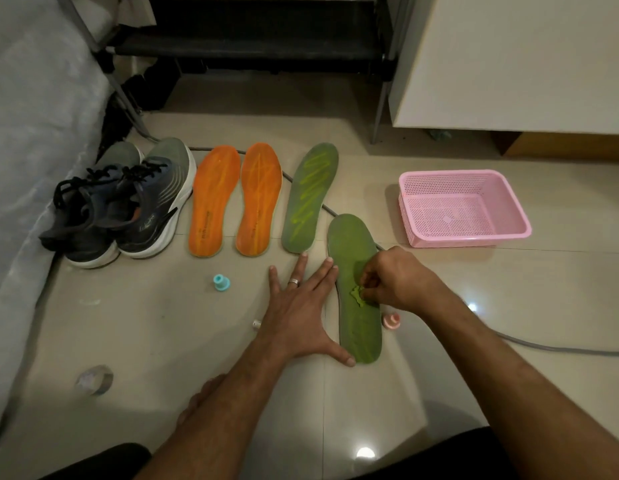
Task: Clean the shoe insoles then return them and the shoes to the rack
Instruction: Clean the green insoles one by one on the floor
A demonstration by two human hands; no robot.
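Several insoles lie on the tiled floor: two orange insoles (215,199) (259,198) side by side, a green insole (310,198) with yellow zigzag lines, and a nearer green insole (357,327). My left hand (300,308) lies flat on the floor with spread fingers, its thumb against the nearer insole's edge. My right hand (394,282) pinches a small bright green lump (357,294) on that insole. A pair of dark grey shoes (124,206) stands at the left. The black shoe rack (252,46) is at the back.
A pink mesh basket (464,206) sits on the floor at the right. A small teal cap (221,282), a pink cap (392,320) and a roll of tape (93,379) lie on the tiles. A grey cable (560,349) runs under the insoles.
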